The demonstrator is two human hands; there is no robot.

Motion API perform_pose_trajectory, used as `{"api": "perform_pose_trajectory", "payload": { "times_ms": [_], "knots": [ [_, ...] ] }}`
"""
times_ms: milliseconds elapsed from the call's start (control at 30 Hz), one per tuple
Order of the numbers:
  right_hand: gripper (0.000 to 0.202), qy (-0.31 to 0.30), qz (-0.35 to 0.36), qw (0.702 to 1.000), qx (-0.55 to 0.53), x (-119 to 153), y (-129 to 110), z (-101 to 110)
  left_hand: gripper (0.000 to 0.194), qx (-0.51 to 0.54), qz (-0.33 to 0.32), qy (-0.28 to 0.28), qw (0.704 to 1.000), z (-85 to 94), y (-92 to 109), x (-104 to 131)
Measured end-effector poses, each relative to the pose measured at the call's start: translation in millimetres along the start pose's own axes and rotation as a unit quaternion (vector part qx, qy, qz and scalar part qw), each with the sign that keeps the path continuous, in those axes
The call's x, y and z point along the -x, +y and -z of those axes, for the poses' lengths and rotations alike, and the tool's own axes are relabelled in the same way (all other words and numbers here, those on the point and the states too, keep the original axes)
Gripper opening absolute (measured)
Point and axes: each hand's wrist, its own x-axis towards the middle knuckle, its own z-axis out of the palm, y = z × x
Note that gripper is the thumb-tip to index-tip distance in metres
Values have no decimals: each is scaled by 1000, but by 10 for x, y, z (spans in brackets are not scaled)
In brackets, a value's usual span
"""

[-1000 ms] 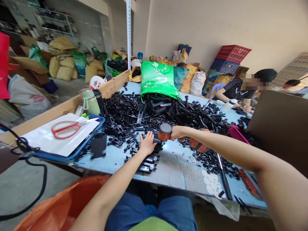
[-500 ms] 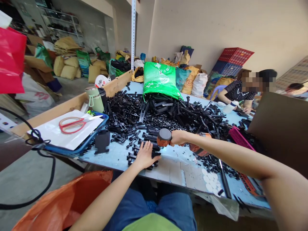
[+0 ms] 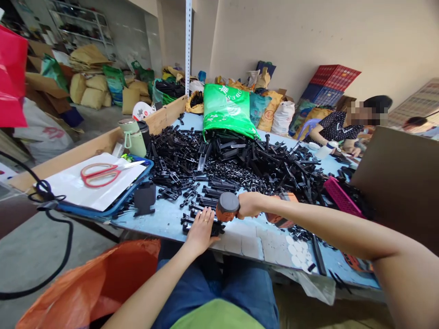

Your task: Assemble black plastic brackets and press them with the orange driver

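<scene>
Left fingers (image 3: 206,215) lie flat over black parts (image 3: 188,225); right fingers (image 3: 243,209) clasp the drill (image 3: 227,208).

There is one drill (image 3: 227,208), one pair of scissors (image 3: 118,168), one pink basket (image 3: 343,196).

An orange-and-black power drill (image 3: 227,209) is over black parts (image 3: 207,201) lying side by side

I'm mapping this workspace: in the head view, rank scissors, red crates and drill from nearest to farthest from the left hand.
1. Drill: just right of the left hand.
2. Scissors: left, on the white sheet.
3. Red crates: far back, right.
</scene>
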Motion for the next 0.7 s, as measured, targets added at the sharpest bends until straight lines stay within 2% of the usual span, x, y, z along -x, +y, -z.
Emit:
{"api": "perform_pose_trajectory", "payload": {
  "times_ms": [200, 400, 533, 633, 700],
  "knots": [
    [31, 73, 23, 991, 110, 238, -92, -69, 79, 1, 4, 7, 1000, 27, 8, 13],
    [26, 36, 46, 991, 119, 221, -246, -179, 76, 18, 5, 1, 1000, 15, 16, 5],
    [24, 12, 41, 999, 27, 183, -161, -225, 76, 3, 7, 7, 1000, -4, 11, 13],
    [25, -20, 45, 997, -67, 236, 74, -246, 79, -18, 7, 12, 1000, -23, 13, 18],
    [26, -22, 62, 989, -135, 311, 284, -274, 78, -32, 2, 14, 999, -39, 22, 13]
  ]
}}
